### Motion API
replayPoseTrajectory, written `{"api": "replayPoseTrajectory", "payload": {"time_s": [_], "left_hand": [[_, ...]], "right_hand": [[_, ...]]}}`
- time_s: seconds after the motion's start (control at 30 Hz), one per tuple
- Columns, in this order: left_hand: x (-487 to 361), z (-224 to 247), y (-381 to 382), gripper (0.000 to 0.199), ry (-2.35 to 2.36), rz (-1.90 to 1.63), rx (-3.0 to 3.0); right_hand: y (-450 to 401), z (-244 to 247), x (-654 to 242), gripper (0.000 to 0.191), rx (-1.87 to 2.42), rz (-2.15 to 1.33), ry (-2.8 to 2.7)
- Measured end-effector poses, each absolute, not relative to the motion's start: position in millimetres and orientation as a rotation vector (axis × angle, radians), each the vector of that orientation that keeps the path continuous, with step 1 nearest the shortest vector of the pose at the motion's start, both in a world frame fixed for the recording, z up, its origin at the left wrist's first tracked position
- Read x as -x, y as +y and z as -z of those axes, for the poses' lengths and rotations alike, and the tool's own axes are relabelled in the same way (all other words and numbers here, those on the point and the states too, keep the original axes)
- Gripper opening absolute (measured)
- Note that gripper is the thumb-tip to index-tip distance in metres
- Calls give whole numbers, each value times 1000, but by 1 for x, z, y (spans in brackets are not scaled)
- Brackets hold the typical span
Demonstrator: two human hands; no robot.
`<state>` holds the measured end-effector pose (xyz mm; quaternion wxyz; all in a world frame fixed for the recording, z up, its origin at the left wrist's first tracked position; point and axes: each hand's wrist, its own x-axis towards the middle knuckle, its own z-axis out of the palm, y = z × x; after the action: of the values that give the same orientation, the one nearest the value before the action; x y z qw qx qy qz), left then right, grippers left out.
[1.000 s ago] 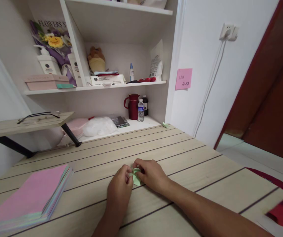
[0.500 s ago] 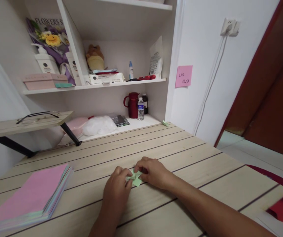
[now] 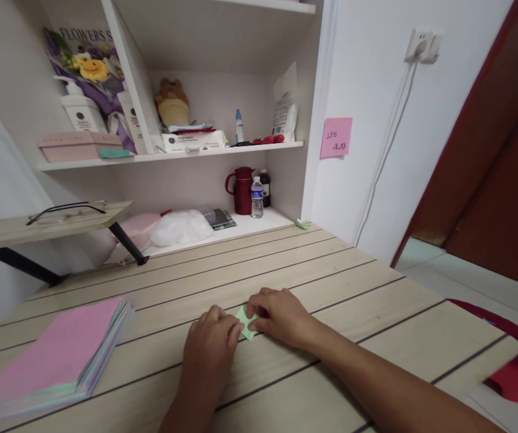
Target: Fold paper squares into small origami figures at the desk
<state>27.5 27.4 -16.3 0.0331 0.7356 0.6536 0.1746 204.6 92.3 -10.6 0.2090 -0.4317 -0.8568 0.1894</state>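
Between the left hand (image 3: 211,340) and the right hand (image 3: 281,314), well inside the right edge of the table (image 3: 141,376), the paper (image 3: 246,328) was touched by fingertips; whether these were clamped could not be told. For clean creasing, edges needed to be matched first.

Bare tabletop (image 3: 367,294) beyond both hands, running back to the shelving unit (image 3: 168,157), which bounds that side. Left hand (image 3: 211,343) and paper stack (image 3: 55,355) stand apart, open lane between. Raised wooden shelf (image 3: 10,234) obstructs far left; right forearm (image 3: 367,367) bars the near right. Green paper (image 3: 244,317) occupies the gap between fingers.
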Motion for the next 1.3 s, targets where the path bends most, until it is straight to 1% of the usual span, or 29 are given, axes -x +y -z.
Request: {"api": "replayPoseTrajectory", "payload": {"time_s": [0.07, 0.17, 0.2, 0.27, 0.4, 0.53, 0.67, 0.8, 0.87, 0.93, 1.03, 1.13, 1.3], "left_hand": [[-30, 17, 28, 23, 2014, -574, -2232], [-35, 20, 30, 12, 2017, -634, -2212], [-37, 21, 30, 13, 2014, -644, -2217], [-40, 23, 30, 16, 2006, -631, -2232], [-40, 22, 30, 16, 2012, -572, -2235], [-40, 19, 31, 16, 2037, -532, -2222], [-42, 16, 30, 18, 2070, -501, -2199], [-41, 18, 31, 20, 2040, -557, -2170], [-36, 20, 35, 17, 2002, -624, -2148], [-31, 22, 39, 9, 1955, -677, -2103], [-25, 25, 44, 17, 1898, -711, -2046], [-25, 27, 44, 6, 1923, -706, -2074], [-31, 25, 41, 9, 1952, -628, -2174]], "right_hand": [[92, 12, -204, 17, 1213, -501, -2408], [93, 13, -205, 20, 1209, -502, -2421], [93, 13, -206, 21, 1210, -503, -2424], [95, 14, -206, 19, 1217, -521, -2414], [97, 18, -205, 8, 1218, -630, -2308], [100, 21, -204, 10, 1220, -648, -2273], [104, 22, -203, 18, 1255, -633, -2303], [107, 24, -202, 13, 1277, -671, -2248], [108, 26, -203, 12, 1261, -689, -2235], [110, 28, -204, 14, 1238, -696, -2248], [112, 30, -205, 18, 1222, -694, -2270], [111, 28, -206, 21, 1221, -701, -2292], [106, 14, -210, 30, 1225, -686, -2375]]}}
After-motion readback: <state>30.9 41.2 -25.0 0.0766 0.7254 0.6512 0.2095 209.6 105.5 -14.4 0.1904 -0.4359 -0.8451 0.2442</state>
